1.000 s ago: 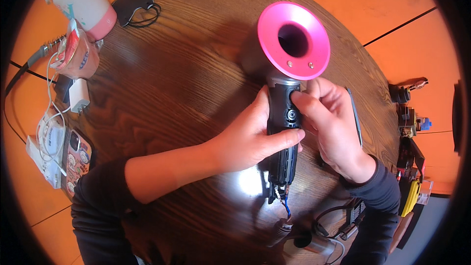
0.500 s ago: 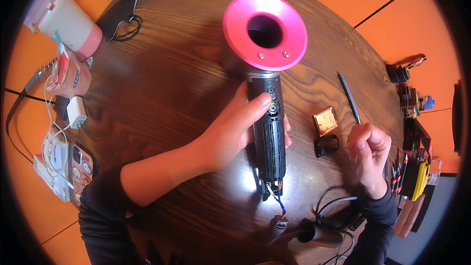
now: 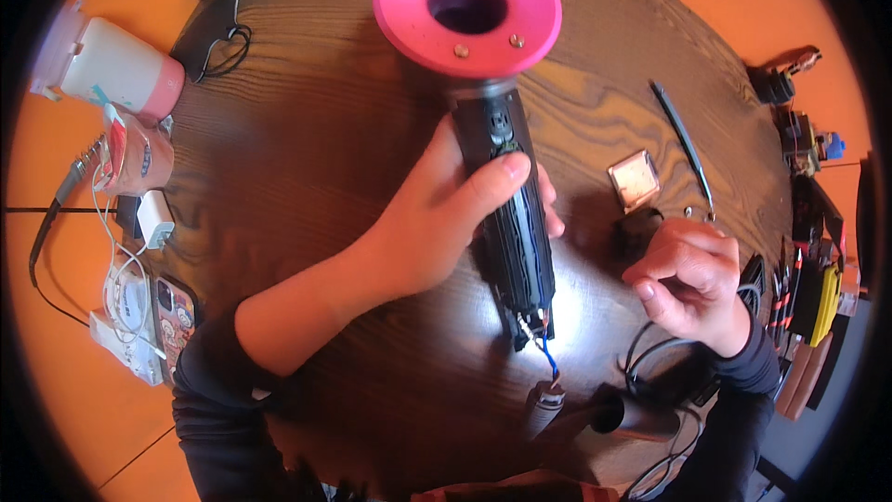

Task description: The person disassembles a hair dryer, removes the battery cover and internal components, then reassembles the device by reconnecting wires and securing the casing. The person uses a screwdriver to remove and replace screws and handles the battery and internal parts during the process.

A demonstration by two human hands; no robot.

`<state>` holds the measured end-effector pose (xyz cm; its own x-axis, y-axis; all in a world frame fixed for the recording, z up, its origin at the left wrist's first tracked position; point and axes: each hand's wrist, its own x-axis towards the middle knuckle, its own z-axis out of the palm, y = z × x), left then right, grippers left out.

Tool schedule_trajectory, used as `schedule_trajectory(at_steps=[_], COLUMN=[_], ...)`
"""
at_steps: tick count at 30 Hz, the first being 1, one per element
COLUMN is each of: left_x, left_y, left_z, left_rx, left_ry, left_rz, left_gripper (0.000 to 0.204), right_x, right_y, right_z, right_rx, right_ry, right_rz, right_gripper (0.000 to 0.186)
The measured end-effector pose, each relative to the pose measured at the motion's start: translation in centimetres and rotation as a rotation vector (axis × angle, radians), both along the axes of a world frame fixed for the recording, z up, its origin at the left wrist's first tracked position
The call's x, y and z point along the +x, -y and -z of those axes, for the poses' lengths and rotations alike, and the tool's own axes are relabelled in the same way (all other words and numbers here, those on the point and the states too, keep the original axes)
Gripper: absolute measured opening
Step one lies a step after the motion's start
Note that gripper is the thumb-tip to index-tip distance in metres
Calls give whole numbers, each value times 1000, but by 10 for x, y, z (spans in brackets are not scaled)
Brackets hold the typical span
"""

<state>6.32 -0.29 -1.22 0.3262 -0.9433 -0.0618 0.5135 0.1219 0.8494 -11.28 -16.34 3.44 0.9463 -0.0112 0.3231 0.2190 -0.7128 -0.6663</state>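
Note:
My left hand (image 3: 451, 209) grips the opened black handle of a hair dryer (image 3: 520, 223), thumb across its front and fingertips showing on the far side. The dryer's round pink head (image 3: 469, 7) faces up, with two small metal discs on its rim. Blue and other wires (image 3: 549, 353) come out of the handle's bare lower end, leading to a grey ribbed cable sleeve (image 3: 546, 404). To the right, my right hand (image 3: 692, 279) is closed above the table, thumb and index fingertips together; whatever they hold is hidden. Beside it is a black cap (image 3: 639, 228), partly covered.
A small square metal tray (image 3: 635, 179) and a black rod-like tool (image 3: 683, 139) lie right of the dryer. Near the front are a black tube (image 3: 641, 414) and cables. A phone (image 3: 177, 311), charger (image 3: 155, 219) and cup (image 3: 121, 65) line the left; tools (image 3: 822, 302) the right.
The dryer has shifted up and left in view and tilts more. My left thumb has slid below the buttons. My right hand has come nearer the black cap.

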Motion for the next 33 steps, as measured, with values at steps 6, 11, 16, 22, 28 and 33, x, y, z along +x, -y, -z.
schedule_trajectory(at_steps=[6, 11, 16, 22, 28, 33], left_x=[1, 3, 5, 11, 12, 3], left_y=[1, 1, -3, -1, -4, -10], left_z=[-3, -1, 4, 1, 9, 17], left_rx=[43, 15, -7, -31, -60, -161], left_ry=[-19, -131, -39, -69, -17, -1], left_rz=[13, 24, 0, -66, -213, -404], left_gripper=[27, 33, 41, 40, 29, 21], right_x=[-7, -12, -13, -39, -124, -176], right_y=[-2, 0, 5, 24, 4, -69], right_z=[5, 7, 3, -53, -97, -46], right_rx=[-120, -154, -201, 47, 43, -210], right_ry=[-10, 16, 76, 48, -112, -250], right_rz=[-110, -135, 2, 401, 499, 280], right_gripper=[12, 11, 10, 11, 10, 49])
